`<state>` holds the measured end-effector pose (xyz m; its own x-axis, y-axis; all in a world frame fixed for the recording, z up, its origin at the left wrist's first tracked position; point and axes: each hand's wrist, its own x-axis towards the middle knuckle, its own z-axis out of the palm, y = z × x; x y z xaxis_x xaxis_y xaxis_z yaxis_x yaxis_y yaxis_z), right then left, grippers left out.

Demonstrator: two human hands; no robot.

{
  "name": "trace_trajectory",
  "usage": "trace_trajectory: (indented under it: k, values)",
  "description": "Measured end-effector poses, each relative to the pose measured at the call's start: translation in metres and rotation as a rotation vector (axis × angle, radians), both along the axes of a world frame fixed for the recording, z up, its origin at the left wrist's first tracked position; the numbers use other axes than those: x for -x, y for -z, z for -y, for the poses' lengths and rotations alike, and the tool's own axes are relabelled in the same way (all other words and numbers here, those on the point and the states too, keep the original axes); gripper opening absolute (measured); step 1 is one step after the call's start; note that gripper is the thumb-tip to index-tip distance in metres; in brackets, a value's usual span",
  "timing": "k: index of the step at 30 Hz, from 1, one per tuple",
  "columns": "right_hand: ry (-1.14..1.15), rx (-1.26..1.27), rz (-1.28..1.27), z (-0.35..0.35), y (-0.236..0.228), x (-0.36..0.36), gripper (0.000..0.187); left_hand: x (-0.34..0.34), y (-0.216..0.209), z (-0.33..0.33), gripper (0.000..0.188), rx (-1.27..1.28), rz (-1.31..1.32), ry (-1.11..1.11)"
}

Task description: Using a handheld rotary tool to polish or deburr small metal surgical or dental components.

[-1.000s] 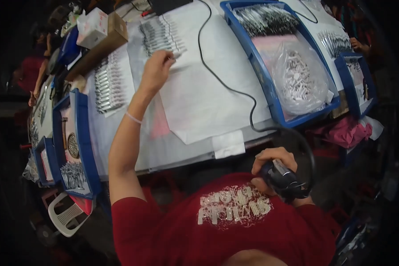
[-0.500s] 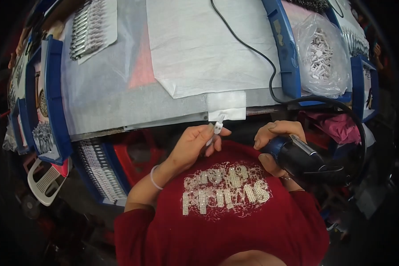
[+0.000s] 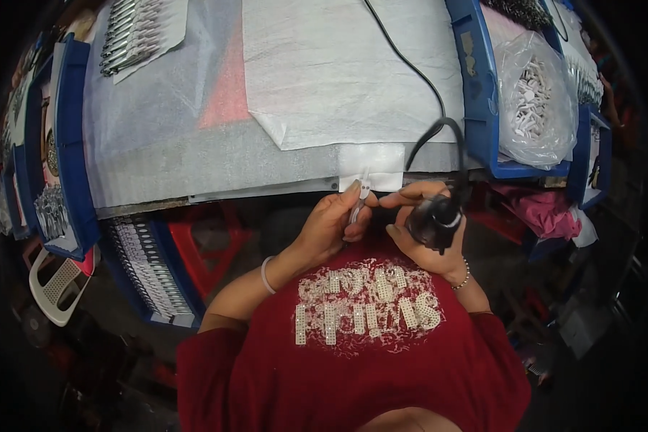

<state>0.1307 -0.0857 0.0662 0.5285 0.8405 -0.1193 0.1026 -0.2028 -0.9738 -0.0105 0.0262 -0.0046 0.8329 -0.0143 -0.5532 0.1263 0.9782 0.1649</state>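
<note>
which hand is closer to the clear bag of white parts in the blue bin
Right. The right hand, gripping a black corded tool, sits below-left of the bag; the left hand is farther left.

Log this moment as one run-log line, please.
left hand: pinching small white part | right hand: gripping black corded tool | both at near edge of foam-covered table

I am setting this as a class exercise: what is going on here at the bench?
A person in a red shirt sits at a work table covered in white foam sheet. The left hand pinches a small slim metal piece by the table edge. The right hand grips a black corded hand tool, brought close beside the piece.
</note>
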Motion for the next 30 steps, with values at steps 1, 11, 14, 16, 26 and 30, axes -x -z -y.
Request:
trace_trajectory:
  k: [1, 11, 14, 16, 26, 30]
  values:
    - [-0.011, -0.006, -0.024, -0.001, 0.004, 0.0, 0.044, 0.001, 0.002, 0.001, 0.039, 0.027, -0.012, -0.008]
    - [-0.1, 0.169, -0.005, -0.01, 0.002, -0.004, 0.031, 0.002, 0.006, 0.011, 0.041, -0.172, -0.007, -0.036]
    - [-0.25, 0.091, 0.238, -0.003, -0.008, -0.017, 0.043, 0.0, -0.001, 0.012, 0.039, -0.208, -0.11, -0.058]
    - [-0.106, 0.048, -0.015, 0.001, -0.038, -0.013, 0.049, 0.001, -0.001, 0.013, 0.034, -0.241, -0.051, -0.071]
    - [-0.358, -0.718, 0.001, -0.044, -0.037, -0.014, 0.05, 0.0, -0.002, 0.006, 0.023, -0.212, -0.102, 0.013]
    - [-0.351, -0.76, 0.0, -0.053, -0.041, -0.008, 0.046, 0.001, -0.01, 0.009, 0.023, -0.133, -0.09, -0.009]
